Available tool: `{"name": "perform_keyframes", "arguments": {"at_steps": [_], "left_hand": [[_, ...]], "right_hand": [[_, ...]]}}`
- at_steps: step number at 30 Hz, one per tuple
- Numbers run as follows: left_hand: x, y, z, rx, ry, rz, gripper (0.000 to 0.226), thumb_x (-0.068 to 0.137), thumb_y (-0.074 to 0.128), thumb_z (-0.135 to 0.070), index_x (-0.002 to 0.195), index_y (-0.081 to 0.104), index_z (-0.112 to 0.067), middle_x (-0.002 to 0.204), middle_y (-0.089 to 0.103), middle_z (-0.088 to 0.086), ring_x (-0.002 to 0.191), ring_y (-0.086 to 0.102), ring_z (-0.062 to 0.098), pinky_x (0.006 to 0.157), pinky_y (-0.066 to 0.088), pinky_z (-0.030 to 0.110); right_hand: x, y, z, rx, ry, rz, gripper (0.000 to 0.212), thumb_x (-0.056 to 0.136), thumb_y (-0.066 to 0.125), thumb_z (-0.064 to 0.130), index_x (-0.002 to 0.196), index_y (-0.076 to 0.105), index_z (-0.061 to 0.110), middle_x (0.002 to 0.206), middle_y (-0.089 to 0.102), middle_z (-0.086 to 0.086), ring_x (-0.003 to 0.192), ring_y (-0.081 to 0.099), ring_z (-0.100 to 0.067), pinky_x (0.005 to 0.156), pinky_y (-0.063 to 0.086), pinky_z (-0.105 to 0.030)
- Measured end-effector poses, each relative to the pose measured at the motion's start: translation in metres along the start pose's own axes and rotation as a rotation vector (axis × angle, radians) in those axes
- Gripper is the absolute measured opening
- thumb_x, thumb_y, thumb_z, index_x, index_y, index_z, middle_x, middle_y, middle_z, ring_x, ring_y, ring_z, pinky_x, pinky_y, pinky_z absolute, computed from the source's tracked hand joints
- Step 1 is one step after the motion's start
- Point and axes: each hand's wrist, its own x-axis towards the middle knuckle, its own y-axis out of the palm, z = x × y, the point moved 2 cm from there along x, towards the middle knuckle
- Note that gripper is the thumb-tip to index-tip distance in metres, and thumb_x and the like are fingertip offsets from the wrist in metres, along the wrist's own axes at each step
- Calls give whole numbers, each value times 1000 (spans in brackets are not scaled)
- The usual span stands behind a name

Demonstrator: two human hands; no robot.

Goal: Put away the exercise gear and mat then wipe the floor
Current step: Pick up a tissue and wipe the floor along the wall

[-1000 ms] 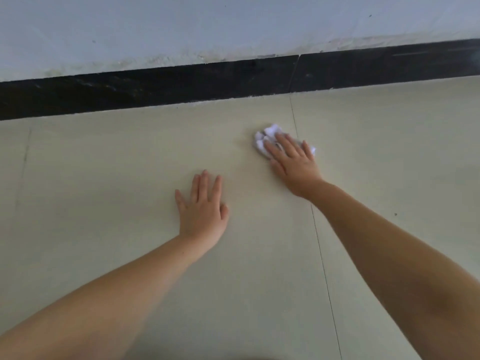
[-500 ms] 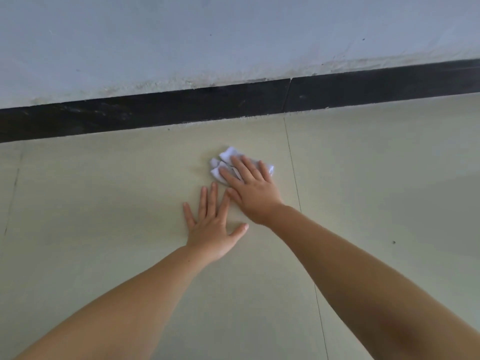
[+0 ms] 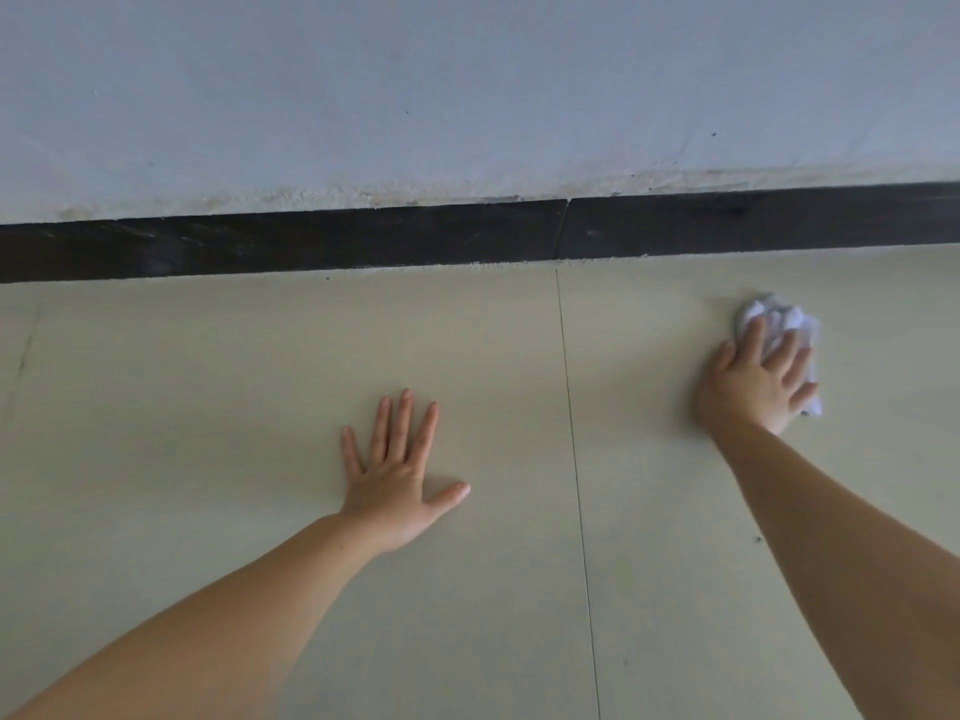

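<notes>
I see the pale tiled floor (image 3: pixel 260 511) filling most of the view, with a thin grout line (image 3: pixel 574 459) running away toward the wall (image 3: pixel 467 96) and its black skirting board (image 3: pixel 311 241). My left hand (image 3: pixel 397 475) lies flat on a tile, fingers straight and spread, holding nothing. Well apart from it, across the grout line, my right hand (image 3: pixel 753 381) presses a crumpled white cloth (image 3: pixel 779 319) onto the floor with straight fingers laid over it, near the skirting.
</notes>
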Motion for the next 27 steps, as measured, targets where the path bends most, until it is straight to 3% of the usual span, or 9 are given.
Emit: {"name": "perform_keyframes", "arguments": {"at_steps": [2, 7, 10, 12, 14, 17, 21, 23, 27], "left_hand": [[0, -2, 0, 9, -3, 25, 94, 54, 0, -84, 123, -45, -39, 128, -58, -9, 128, -45, 14, 109, -18, 56], [-1, -7, -2, -1, -38, 75, 98, 51, 1, -83, 126, -42, -35, 130, -55, -9, 127, -45, 12, 109, -18, 56], [-1, -10, -3, 3, -43, 117, 100, 64, 16, -85, 130, -39, -35, 129, -54, -8, 126, -44, 10, 109, -17, 56], [-1, -10, -3, -5, -44, 129, 98, 73, 25, -82, 132, -38, -34, 130, -53, -7, 125, -44, 11, 109, -17, 56], [2, -9, -1, -14, -34, 117, 98, 60, 12, -85, 127, -41, -36, 128, -55, -8, 124, -46, 12, 108, -18, 56], [2, -6, 1, -18, -22, 136, 98, 60, 11, -85, 126, -42, -36, 127, -57, -8, 125, -46, 13, 108, -19, 56], [0, -7, 1, 2, -26, 124, 97, 79, 31, -77, 127, -42, -33, 129, -55, -7, 126, -44, 14, 108, -17, 57], [0, -8, -1, 3, -29, 119, 97, 85, 37, -70, 129, -40, -31, 130, -54, -6, 127, -43, 14, 108, -17, 57], [-1, -8, -1, -3, -35, 113, 97, 85, 39, -68, 138, -33, -32, 130, -53, -8, 128, -41, 13, 109, -16, 58]], "right_hand": [[-32, 18, 35, -50, -240, 55, 53, 100, 19, 39, 152, 13, 30, 160, 3, -8, 148, 0, -26, 117, -4, -45], [-134, 56, 91, -177, -943, 207, 52, 92, 30, 40, 140, 43, 25, 146, 44, -11, 135, 40, -32, 111, 23, -50], [-113, 49, 77, -265, -1137, 247, 50, 93, 28, 42, 139, 40, 26, 145, 46, -7, 132, 46, -29, 110, 30, -47], [-75, 33, 53, -301, -1041, 224, 60, 95, 12, 50, 147, 28, 26, 155, 29, -6, 142, 29, -27, 115, 20, -46], [-31, 15, 18, -256, -754, 182, 68, 89, -1, 56, 151, 8, 32, 161, 5, -4, 148, 4, -23, 118, 4, -43], [14, -12, -22, -187, -423, 131, 61, 94, 11, 53, 151, 6, 32, 161, 2, -6, 148, -1, -23, 118, 5, -46], [7, -6, 18, -77, -93, 132, 57, 100, 23, 44, 152, 8, 27, 160, -3, -10, 147, -6, -26, 117, -3, -50], [-21, 10, 53, -125, -198, 152, 59, 99, 16, 47, 152, -1, 28, 160, -10, -9, 147, -12, -27, 117, -8, -49], [-109, 47, 113, -195, -754, 241, 57, 99, 11, 49, 151, -6, 31, 159, -16, -5, 145, -19, -25, 113, -17, -45]]}}
